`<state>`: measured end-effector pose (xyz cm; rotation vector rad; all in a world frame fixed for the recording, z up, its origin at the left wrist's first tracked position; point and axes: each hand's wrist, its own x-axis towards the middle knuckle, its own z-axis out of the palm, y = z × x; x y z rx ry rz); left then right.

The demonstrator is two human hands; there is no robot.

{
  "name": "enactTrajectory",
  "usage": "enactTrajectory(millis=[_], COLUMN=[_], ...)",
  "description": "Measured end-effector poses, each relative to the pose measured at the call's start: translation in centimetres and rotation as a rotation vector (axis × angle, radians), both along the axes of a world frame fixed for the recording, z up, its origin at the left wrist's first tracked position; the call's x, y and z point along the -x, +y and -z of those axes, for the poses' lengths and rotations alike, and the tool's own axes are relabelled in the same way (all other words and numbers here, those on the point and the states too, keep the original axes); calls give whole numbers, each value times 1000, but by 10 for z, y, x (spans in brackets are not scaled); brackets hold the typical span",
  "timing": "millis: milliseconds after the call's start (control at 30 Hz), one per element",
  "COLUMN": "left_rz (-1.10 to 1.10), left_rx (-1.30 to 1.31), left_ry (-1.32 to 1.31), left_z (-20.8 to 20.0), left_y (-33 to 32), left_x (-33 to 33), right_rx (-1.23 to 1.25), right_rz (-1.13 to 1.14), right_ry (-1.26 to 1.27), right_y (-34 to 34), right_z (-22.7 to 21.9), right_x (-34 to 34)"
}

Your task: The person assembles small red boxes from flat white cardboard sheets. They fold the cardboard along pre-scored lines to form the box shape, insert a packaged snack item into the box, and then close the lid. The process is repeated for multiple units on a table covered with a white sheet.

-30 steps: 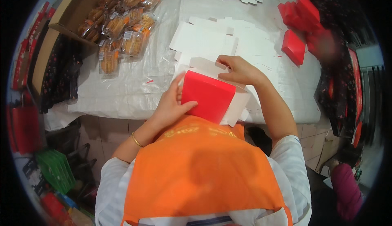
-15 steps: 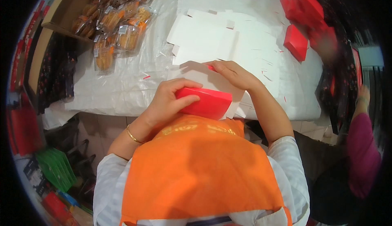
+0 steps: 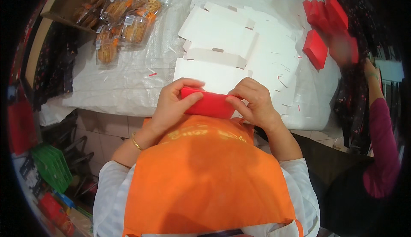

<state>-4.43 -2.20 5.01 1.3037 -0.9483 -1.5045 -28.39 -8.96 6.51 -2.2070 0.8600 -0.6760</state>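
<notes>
Pinching a red folded-card box [image 3: 208, 105] at opposite ends, my left hand [image 3: 174, 99] and right hand [image 3: 257, 102] held it between my orange cloth apron [image 3: 207, 173] and flat white card blanks [image 3: 217, 28]; uneven thumb pressure could have creased it.

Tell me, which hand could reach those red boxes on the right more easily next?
Probably the right hand: it is nearer the red boxes, with the left hand farther across. Both hands hold the red card piece, so the right would have to let go first.
</notes>
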Motion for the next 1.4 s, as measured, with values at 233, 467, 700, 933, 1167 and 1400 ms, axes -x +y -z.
enactTrajectory(millis=[233, 467, 700, 933, 1167, 1400], left_rz=[-15, -66, -60, -54, -67, -125], left_rx=[-38, -96, -44, -81, -37, 0], left_ry=[118, 412, 258, 168, 210, 263], left_z=[30, 8, 13, 23, 20, 5], left_y=[4, -3, -8, -8, -4, 2], left_x=[4, 16, 9, 3, 10, 10], right_rx=[-285, -54, -533, -771, -819, -792], right_rz=[-60, 196, 68, -56, 29, 68], right_ry=[31, 268, 515, 285, -1, -61], right_y=[-12, -105, -121, -93, -58, -37], right_z=[2, 42, 38, 1, -24, -27], right_x=[6, -22, -45, -28, -36, -41])
